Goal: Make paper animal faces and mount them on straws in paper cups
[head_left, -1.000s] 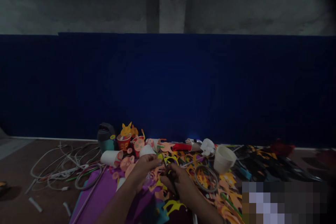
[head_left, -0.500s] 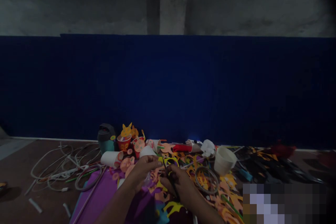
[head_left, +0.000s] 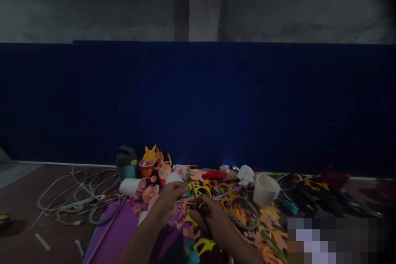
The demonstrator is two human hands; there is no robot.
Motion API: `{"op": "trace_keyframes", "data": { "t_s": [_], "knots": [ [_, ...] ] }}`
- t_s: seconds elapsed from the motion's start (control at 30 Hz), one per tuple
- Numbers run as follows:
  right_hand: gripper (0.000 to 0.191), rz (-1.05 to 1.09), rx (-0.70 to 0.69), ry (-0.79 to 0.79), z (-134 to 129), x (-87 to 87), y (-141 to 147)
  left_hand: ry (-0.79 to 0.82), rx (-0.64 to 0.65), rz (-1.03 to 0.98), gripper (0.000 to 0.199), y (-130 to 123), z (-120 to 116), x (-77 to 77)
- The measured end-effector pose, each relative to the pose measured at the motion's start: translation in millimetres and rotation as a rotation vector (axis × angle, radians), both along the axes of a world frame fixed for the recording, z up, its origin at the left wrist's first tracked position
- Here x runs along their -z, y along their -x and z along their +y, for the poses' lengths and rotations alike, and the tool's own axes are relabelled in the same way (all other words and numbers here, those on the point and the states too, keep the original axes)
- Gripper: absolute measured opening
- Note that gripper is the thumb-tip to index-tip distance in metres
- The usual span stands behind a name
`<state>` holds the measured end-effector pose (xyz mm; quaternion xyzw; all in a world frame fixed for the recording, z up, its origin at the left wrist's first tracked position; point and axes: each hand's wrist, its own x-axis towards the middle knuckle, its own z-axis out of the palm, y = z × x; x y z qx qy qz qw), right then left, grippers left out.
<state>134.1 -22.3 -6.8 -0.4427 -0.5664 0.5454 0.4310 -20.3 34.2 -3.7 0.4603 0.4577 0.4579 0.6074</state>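
My left hand is closed in a pinch at the middle of the workspace, with a small yellowish paper piece at its fingertips. Close beside it, my right hand is wrapped around slim dark scissors, blades pointing up and away; dim light hides their details. The two hands are apart by a small gap. Below and around them lie orange and yellow cut paper scraps. A purple sheet lies under my left forearm.
Red cups with paper animal shapes and a teal bottle stand by the blue panel. A tipped white cup, a white tub, a tape ring and tangled white cables lie around.
Both hands stay nearly in place, with only slight finger movement. The whole view has shifted very slightly.
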Motion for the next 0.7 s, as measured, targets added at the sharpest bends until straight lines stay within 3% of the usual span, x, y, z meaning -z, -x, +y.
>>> {"op": "trace_keyframes", "data": {
  "t_s": [0.27,0.7],
  "knots": [
    [0.035,0.024,-0.017,-0.011,4.4,17.0,1.7,-0.002,0.022,0.012,0.024,-1.7,-1.0,3.3],
    [0.037,0.037,0.006,0.033,-0.8,-0.9,2.4,-0.006,0.016,-0.048,0.024,0.1,-0.7,2.6]
  ]
}}
